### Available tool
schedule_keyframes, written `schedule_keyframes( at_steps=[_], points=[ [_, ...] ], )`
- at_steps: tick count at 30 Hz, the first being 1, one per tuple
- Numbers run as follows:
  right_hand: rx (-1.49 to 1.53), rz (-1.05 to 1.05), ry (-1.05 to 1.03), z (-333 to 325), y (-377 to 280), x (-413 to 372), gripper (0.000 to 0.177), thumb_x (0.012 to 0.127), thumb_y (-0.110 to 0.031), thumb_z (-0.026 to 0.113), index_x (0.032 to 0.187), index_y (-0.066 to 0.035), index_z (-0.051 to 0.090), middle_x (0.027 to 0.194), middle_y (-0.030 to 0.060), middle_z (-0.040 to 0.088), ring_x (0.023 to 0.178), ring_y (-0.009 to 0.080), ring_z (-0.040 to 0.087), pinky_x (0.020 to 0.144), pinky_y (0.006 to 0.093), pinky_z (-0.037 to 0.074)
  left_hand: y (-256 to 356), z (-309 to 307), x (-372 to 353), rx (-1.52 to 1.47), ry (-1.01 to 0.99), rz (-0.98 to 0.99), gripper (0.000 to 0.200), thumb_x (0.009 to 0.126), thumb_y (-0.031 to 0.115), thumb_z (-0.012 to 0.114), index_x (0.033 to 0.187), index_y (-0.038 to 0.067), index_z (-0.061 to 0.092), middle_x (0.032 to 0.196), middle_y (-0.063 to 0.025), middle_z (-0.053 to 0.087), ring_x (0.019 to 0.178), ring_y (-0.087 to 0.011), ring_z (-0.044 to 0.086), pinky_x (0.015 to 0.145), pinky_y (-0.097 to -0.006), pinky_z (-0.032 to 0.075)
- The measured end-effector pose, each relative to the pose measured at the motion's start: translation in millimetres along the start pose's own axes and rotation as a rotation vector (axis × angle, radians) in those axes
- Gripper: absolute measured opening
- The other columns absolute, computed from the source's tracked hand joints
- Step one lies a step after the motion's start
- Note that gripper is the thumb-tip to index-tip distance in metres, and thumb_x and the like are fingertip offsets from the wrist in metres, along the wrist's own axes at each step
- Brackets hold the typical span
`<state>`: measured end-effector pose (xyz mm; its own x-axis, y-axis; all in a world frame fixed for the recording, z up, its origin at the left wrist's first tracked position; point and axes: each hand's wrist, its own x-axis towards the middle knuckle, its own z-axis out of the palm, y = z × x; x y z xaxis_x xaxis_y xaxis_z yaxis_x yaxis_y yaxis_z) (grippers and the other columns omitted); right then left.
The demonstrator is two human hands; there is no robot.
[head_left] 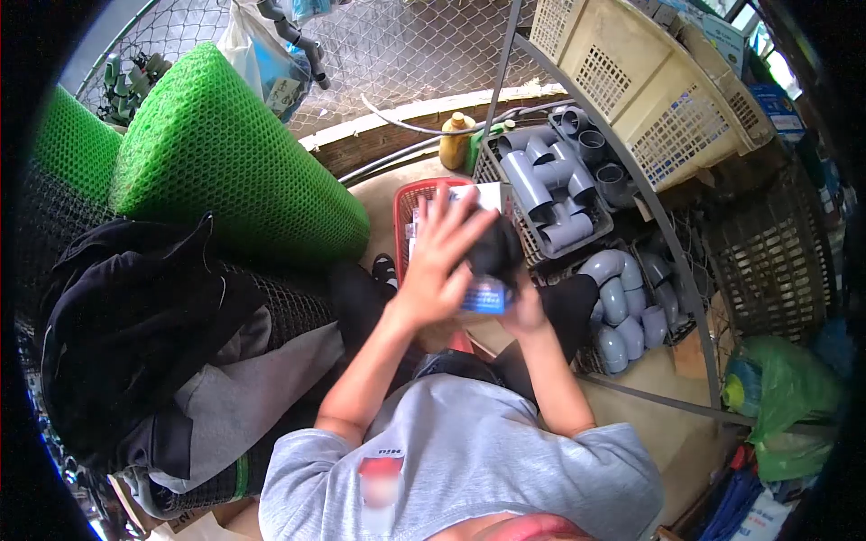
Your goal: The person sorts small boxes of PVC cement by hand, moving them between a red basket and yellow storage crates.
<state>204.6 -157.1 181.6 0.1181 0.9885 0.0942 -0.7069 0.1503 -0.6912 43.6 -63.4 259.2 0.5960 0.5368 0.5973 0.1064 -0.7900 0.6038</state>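
My left hand (437,266) has its fingers spread, over the left part of a red plastic basket (401,209). Beside it, on the right, is a blurred black object (494,245). Under that shows a blue printed box (484,297). My right hand (523,307) is at the lower right of the box and the black object, with its fingers mostly hidden and smeared by motion. Behind the black object, a white box (494,195) stands in the basket. Small packets (411,236) lie in the basket's left side.
Rolls of green mesh (234,162) stand at the left, near a black jacket (126,334). At the right are crates of grey pipe fittings (541,176), grey elbows (615,302), a cream crate (667,108) and a metal frame bar (654,203). A yellow bottle (455,144) stands behind the basket.
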Motion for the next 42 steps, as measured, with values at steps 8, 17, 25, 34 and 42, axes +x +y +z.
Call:
schedule_keyframes(
  at_steps=[8,17,25,34,42],
  points=[
    [-0.004,-0.09,0.201,-10,6,-4,0.064,0.1,-0.045,0.049,0.143,0.002,0.052,0.134,0.0151,0.064,0.12,0.0266,0.065,0.106,0.0423,0.05,21,28,-3,-0.461,0.068,-0.153,0.078,0.082,-0.007,0.046,0.158,-0.006,0.029,0.166,-0.0252,0.028,0.157,-0.0354,0.021,0.128,-0.0454,0.012],
    [-0.787,-0.348,0.073,46,-13,-5,0.085,0.097,-0.029,0.058,0.163,0.003,0.016,0.167,0.0189,0.025,0.156,0.0297,0.021,0.126,0.042,0.016,4,17,6,-0.616,0.173,-0.183,0.069,0.093,0.005,0.049,0.159,-0.004,0.03,0.17,-0.0183,0.024,0.157,-0.0303,0.022,0.126,-0.0403,0.016],
    [-0.473,-0.297,0.3,18,-33,9,0.073,0.108,-0.051,0.043,0.156,0.004,0.033,0.134,0.0164,0.059,0.121,0.0252,0.059,0.105,0.0383,0.045,44,26,-30,-0.447,-0.102,-0.13,0.081,0.069,-0.002,0.042,0.149,0.003,0.054,0.169,-0.0314,0.012,0.158,-0.0427,0.014,0.126,-0.049,0.016],
    [-0.706,-0.318,0.106,19,-32,5,0.066,0.104,-0.029,0.056,0.157,0.0,0.031,0.144,0.0133,0.052,0.129,0.0218,0.052,0.11,0.0373,0.04,19,11,-5,-0.711,0.174,-0.369,0.066,0.09,-0.007,0.038,0.156,-0.002,0.039,0.164,-0.0226,0.035,0.154,-0.0325,0.03,0.126,-0.0404,0.021],
    [-0.13,-0.089,0.118,15,-22,18,0.061,0.103,-0.034,0.054,0.154,-0.003,0.038,0.14,0.0141,0.058,0.127,0.0247,0.058,0.109,0.0393,0.044,33,2,-14,-0.253,0.009,0.024,0.065,0.09,0.018,0.062,0.152,0.005,0.049,0.168,-0.028,0.022,0.158,-0.04,0.016,0.126,-0.049,0.016]
  ],
)
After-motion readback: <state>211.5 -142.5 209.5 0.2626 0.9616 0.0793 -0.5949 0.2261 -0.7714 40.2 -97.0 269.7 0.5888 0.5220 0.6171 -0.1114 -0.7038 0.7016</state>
